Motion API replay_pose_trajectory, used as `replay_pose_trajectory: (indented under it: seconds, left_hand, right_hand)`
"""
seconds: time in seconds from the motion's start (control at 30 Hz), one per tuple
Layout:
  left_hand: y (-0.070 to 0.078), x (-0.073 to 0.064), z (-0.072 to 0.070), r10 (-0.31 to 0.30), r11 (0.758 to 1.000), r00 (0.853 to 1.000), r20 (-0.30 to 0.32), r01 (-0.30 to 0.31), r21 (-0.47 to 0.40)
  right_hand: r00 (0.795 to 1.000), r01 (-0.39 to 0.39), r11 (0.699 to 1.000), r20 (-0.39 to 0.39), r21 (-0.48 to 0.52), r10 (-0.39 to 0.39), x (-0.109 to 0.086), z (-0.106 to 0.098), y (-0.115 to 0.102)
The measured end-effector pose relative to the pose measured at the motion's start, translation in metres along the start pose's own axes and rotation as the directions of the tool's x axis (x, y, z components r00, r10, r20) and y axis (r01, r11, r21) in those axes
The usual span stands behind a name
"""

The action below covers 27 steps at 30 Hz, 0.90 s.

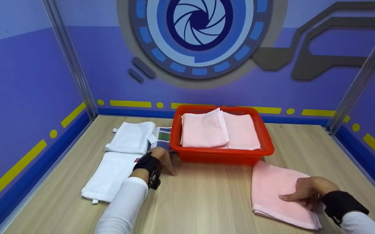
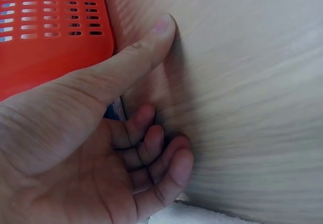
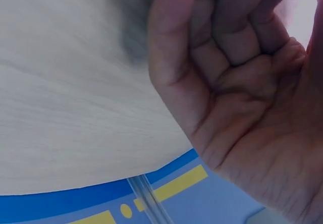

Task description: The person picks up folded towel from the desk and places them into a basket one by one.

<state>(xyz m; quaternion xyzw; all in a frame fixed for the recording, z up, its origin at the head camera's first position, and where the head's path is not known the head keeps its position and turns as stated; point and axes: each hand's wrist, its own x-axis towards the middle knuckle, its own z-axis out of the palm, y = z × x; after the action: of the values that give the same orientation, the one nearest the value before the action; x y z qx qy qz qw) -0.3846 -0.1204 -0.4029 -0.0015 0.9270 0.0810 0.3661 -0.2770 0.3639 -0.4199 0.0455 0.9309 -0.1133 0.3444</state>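
Note:
A folded pink towel (image 1: pixel 273 185) lies on the table in front of the basket's right corner. My right hand (image 1: pixel 314 190) is at its right edge, the thumb on top and the other fingers curled there. In the right wrist view the curled fingers hide most of the cloth. My left hand (image 1: pixel 162 157) rests beside the front left corner of the red basket (image 1: pixel 220 158), fingers loosely curled and holding nothing. Left of it lie two folded white towels (image 1: pixel 130 138), one behind the other. Pink folded cloths (image 1: pixel 203 130) fill the basket.
A striped cloth (image 1: pixel 164 136) with a green patch lies between the white towels and the basket, partly hidden. Purple panels with metal corner posts (image 1: pixel 361 76) enclose the wooden table (image 1: pixel 207 201) at the back and sides.

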Motion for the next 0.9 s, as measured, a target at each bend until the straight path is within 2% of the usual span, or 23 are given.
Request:
replay_pose_trajectory:
  seconds: [0.17, 0.27, 0.4, 0.57, 0.77, 0.9]
  left_hand:
    - [-0.003, 0.000, 0.000, 0.010, 1.000, 1.000, -0.005, -0.010, -0.002]
    - [-0.005, 0.000, 0.002, 0.029, 1.000, 0.999, -0.032, -0.029, -0.012]
    - [-0.005, -0.002, 0.003, 0.029, 0.998, 0.998, -0.058, -0.032, -0.054]
    - [-0.004, -0.005, 0.004, 0.002, 0.991, 0.997, -0.080, -0.012, -0.134]
    - [-0.003, -0.004, 0.006, 0.059, 0.998, 0.996, -0.068, -0.061, -0.030]
    - [-0.003, -0.003, 0.007, 0.067, 0.997, 0.995, -0.073, -0.069, -0.026]
  right_hand:
    - [1.000, 0.012, 1.000, 0.002, 0.015, -0.012, 0.003, 0.002, -0.012]
    - [1.000, 0.016, 1.000, 0.000, 0.009, -0.016, 0.005, 0.003, -0.023]
    - [0.999, 0.035, 0.999, -0.018, -0.004, -0.035, 0.007, 0.008, -0.042]
    - [0.993, 0.098, 0.995, -0.067, -0.017, -0.099, 0.012, 0.015, -0.069]
    - [0.985, 0.140, 0.990, -0.097, -0.019, -0.141, 0.016, 0.021, -0.099]
    - [0.983, 0.151, 0.988, -0.104, -0.030, -0.153, 0.020, 0.024, -0.116]
